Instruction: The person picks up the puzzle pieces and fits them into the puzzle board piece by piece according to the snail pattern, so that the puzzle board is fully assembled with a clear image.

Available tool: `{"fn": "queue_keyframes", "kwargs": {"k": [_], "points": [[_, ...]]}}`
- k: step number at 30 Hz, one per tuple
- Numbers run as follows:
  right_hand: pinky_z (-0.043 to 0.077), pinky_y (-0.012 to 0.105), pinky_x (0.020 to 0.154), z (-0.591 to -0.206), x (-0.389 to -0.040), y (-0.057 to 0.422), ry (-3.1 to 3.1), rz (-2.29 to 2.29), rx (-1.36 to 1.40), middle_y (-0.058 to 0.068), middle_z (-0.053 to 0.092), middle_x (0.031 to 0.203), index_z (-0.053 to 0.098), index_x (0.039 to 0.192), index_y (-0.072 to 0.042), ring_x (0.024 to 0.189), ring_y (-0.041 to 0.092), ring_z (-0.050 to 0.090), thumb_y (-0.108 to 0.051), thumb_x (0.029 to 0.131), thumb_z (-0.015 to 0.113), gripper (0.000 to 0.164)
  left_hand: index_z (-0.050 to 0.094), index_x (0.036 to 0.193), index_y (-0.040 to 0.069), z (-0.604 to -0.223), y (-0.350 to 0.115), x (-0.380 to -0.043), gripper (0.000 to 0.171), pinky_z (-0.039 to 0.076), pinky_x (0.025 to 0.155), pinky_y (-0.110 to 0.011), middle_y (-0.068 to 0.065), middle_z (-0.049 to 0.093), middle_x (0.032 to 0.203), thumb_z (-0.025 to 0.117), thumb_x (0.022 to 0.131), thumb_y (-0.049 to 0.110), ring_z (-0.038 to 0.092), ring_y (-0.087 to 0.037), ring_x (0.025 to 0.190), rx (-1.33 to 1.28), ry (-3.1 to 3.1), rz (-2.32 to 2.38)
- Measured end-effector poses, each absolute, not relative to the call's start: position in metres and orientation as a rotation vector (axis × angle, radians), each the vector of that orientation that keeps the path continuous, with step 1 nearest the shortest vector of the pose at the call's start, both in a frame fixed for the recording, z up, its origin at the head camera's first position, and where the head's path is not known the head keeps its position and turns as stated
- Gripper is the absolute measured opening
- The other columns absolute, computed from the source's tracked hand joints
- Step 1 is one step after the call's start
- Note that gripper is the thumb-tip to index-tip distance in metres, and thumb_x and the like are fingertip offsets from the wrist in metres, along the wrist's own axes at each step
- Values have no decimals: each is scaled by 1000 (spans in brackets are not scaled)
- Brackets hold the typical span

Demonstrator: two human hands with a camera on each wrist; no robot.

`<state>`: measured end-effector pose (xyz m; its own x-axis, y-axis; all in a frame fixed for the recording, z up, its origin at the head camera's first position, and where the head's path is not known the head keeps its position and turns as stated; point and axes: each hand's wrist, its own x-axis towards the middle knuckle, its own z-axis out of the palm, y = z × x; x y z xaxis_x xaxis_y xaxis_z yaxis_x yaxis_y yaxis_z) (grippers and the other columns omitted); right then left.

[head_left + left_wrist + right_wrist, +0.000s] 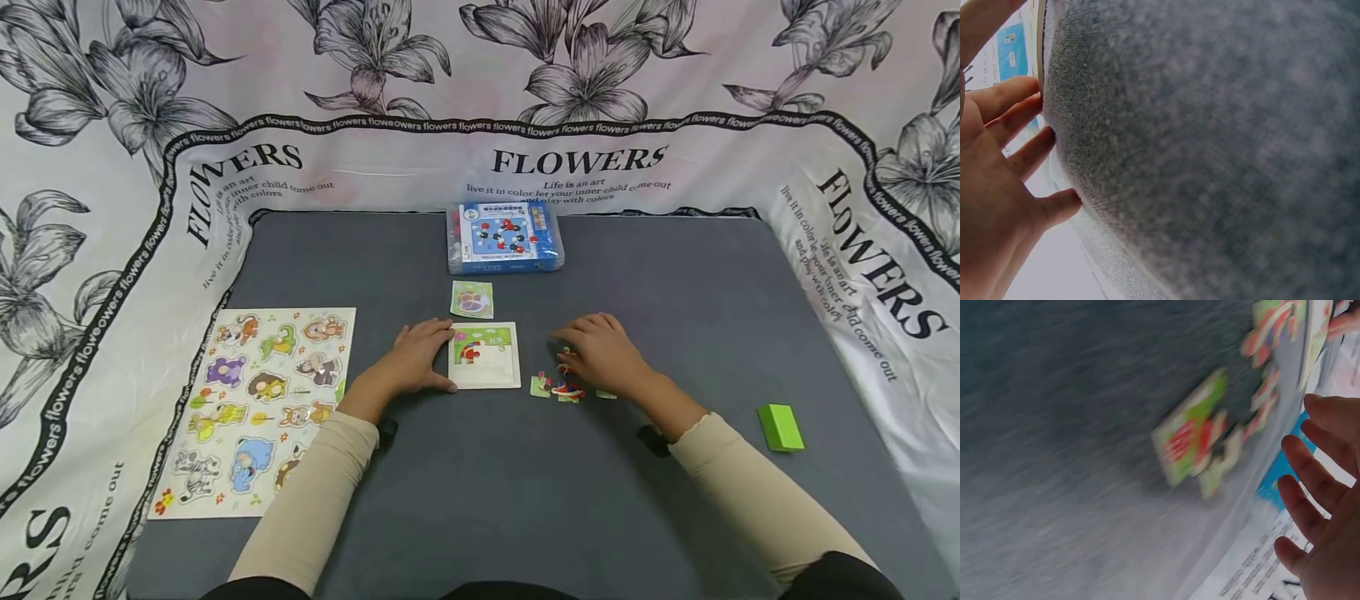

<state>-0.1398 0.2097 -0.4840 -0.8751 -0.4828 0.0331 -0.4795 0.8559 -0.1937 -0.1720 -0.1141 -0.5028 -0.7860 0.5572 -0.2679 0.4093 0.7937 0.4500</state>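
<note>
A square puzzle board [487,377] lies at the middle of the table, with a few green and red pieces set along its top. My left hand [416,360] touches the board's left edge, fingers spread, as the left wrist view also shows. Just right of the board, loose jigsaw pieces [567,390] lie in a small cluster. Over them hovers my right hand [606,357], which partly hides them in the head view. In the right wrist view its fingers [1300,456] are loosely bent with nothing between them, apart from a blurred green and red piece [1188,434].
A small picture card [472,300] lies behind the board, and a blue plastic box [506,239] stands behind that. To the left is a large animal puzzle board [281,358]. A green block [781,428] sits at the right. A floral cloth [405,167] borders the grey surface.
</note>
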Motion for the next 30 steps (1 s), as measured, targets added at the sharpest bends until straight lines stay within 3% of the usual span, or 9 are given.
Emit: {"fn": "queue_keyframes", "kwargs": {"k": [10,30], "points": [[35,52,102,-492,-137,221,2973,-306,-814,7,69,110,72,115,-16,111,31,56,-23,83,78,33,38,149,5,-501,-125,-172,93,13,114,-63,-10,28,158,82,75,43,19,-33,148,743,2595,547],[37,51,101,-489,-137,222,2995,-352,-881,7,70,108,73,112,-11,107,29,57,-17,81,79,32,38,149,5,-499,-118,-171,94,12,115,-62,-9,28,158,82,76,43,18,-31,148,758,2577,543]]}}
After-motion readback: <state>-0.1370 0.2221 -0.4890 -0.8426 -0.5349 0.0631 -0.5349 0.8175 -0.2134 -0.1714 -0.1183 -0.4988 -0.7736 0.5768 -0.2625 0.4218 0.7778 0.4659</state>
